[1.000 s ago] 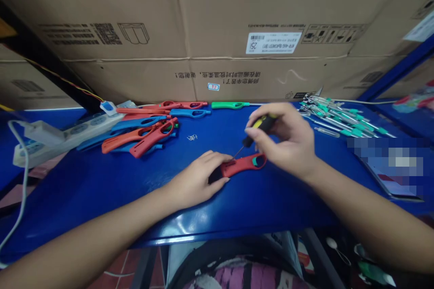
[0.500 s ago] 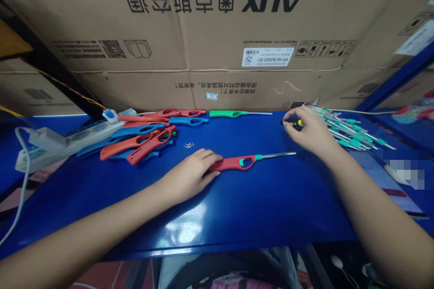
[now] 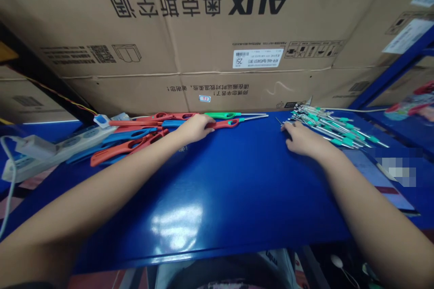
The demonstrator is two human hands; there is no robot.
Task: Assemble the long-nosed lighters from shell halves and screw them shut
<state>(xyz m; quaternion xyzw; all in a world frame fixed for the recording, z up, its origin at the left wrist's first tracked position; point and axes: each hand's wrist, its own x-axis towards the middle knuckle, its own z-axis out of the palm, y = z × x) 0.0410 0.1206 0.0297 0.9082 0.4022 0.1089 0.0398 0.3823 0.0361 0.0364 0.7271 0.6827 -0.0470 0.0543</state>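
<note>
My left hand [image 3: 195,128] is closed on the rear of a red lighter [image 3: 225,123], which lies just in front of a green lighter [image 3: 220,115] at the back of the blue table. Both metal tubes point right. My right hand [image 3: 300,139] is on the table beside a pile of metal rods with green collars [image 3: 334,128]. Its fingers are curled round a small screwdriver whose thin shaft [image 3: 278,121] shows at the fingertips; the handle is mostly hidden. Red and blue handles [image 3: 118,148] lie heaped left of my left hand.
A large cardboard box [image 3: 203,58] stands behind the blue table [image 3: 217,207]. A white power strip [image 3: 30,160] with a plug and cables is at the left. On the right lies a flat screen-like device [image 3: 383,176], partly blurred out.
My left hand has moved the red lighter back, up beside the green one. My right hand has lowered toward the table near the rods, and the screwdriver's yellow and black handle is now mostly covered.
</note>
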